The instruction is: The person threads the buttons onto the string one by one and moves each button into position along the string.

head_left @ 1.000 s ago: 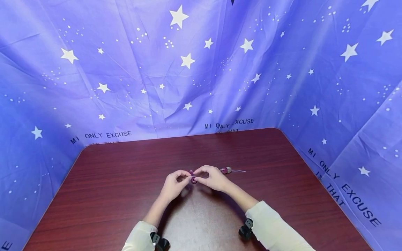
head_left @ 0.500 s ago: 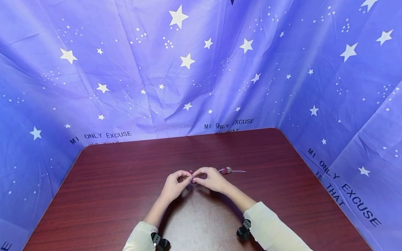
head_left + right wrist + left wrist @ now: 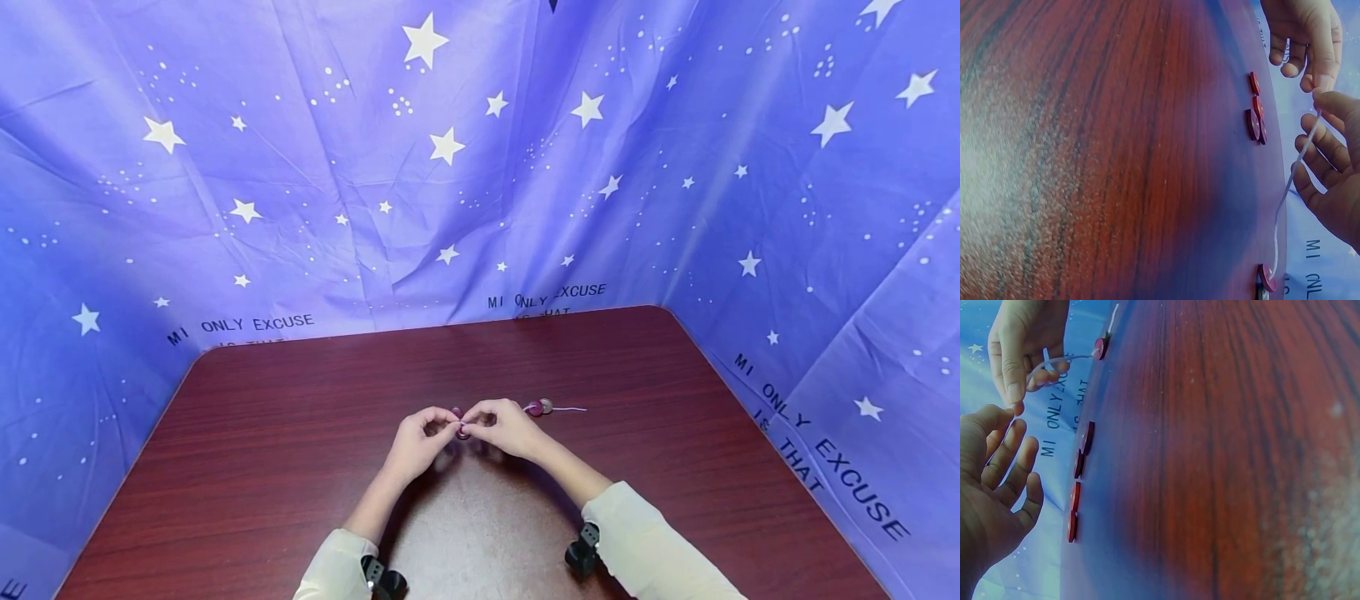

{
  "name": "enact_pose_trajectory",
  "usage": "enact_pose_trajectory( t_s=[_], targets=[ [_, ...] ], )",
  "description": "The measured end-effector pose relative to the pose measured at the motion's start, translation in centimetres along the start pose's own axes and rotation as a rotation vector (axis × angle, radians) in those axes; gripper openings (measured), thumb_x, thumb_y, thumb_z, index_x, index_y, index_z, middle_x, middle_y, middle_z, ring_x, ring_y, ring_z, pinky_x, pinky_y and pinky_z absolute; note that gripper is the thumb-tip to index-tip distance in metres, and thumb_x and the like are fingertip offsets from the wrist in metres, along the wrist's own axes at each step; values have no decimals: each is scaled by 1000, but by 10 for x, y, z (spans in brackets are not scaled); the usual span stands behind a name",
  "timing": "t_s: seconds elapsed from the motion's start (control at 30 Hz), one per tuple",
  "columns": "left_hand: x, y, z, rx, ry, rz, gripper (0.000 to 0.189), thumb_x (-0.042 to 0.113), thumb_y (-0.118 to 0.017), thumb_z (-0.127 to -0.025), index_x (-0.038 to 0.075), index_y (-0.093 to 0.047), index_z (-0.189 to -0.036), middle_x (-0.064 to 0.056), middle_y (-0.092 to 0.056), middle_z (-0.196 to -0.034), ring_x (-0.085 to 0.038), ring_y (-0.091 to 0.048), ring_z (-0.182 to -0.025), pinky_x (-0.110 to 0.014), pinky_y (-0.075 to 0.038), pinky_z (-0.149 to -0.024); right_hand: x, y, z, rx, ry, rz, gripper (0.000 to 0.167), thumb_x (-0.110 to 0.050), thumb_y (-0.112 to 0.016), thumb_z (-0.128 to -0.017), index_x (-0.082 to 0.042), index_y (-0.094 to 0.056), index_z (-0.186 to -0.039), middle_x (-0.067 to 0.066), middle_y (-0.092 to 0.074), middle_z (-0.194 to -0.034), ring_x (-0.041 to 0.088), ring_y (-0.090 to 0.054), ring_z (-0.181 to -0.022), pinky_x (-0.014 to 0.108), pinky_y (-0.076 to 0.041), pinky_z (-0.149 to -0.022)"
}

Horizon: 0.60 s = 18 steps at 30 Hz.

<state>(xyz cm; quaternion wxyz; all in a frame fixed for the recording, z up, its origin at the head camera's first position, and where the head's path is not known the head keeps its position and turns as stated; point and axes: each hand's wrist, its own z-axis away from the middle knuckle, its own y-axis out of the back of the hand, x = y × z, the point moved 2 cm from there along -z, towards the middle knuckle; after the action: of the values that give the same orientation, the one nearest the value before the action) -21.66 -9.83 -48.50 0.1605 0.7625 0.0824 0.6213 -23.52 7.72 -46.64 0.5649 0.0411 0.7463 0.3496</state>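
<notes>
A pale string (image 3: 1282, 200) runs up from a dark red button (image 3: 1266, 277) on the table to the fingertips of my right hand (image 3: 504, 427), which pinches it. Against those fingertips, my left hand (image 3: 418, 440) pinches with thumb and index finger, seemingly at the string's end; the fingertips hide what lies between them. The other fingers of the left hand (image 3: 1004, 487) are loosely bent. In the head view, the threaded button (image 3: 536, 408) lies to the right, touching a greyish button (image 3: 547, 406), with the string's tail beyond. Loose red buttons (image 3: 462, 432) lie below the fingertips.
Several loose red buttons (image 3: 1074, 497) lie close together on the dark red wooden table (image 3: 300, 433). A blue-purple curtain (image 3: 337, 167) with white stars hangs along the table's back and sides. Black wrist cameras (image 3: 581, 550) sit at both sleeves.
My right hand has shifted very slightly, and a little more string shows between it and the threaded button. The left hand stays nearly still, and both hands keep their fingertips together.
</notes>
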Motion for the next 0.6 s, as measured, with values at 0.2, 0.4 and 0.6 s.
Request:
enact_pose_trajectory(
  t_s=[0.2,0.4,0.6],
  targets=[
    [-1,1,0,-12,-12,8,4,10,-70,-82,8,-68,-85,-6,-68,-78,-4,-55,-63,-18,-47,-60,2,2,0,13,6,2,12,-20,-65,-88,-11,-72,-91,10,-70,-81,13,-54,-68,17,-43,-59],
    [-1,0,0,-21,-9,4,5,10,-70,-83,7,-67,-85,-11,-69,-80,-2,-55,-62,-18,-47,-59,3,4,0,37,29,27,10,-22,-64,-89,-15,-71,-90,6,-71,-84,11,-56,-72,19,-45,-64],
    [0,-1,1,2,0,23,6,10,-70,-83,7,-67,-87,-9,-70,-85,-7,-58,-67,-19,-48,-62,1,6,1,43,47,26,12,-23,-64,-89,-13,-70,-90,6,-70,-81,6,-53,-68,20,-45,-61]
  ],
)
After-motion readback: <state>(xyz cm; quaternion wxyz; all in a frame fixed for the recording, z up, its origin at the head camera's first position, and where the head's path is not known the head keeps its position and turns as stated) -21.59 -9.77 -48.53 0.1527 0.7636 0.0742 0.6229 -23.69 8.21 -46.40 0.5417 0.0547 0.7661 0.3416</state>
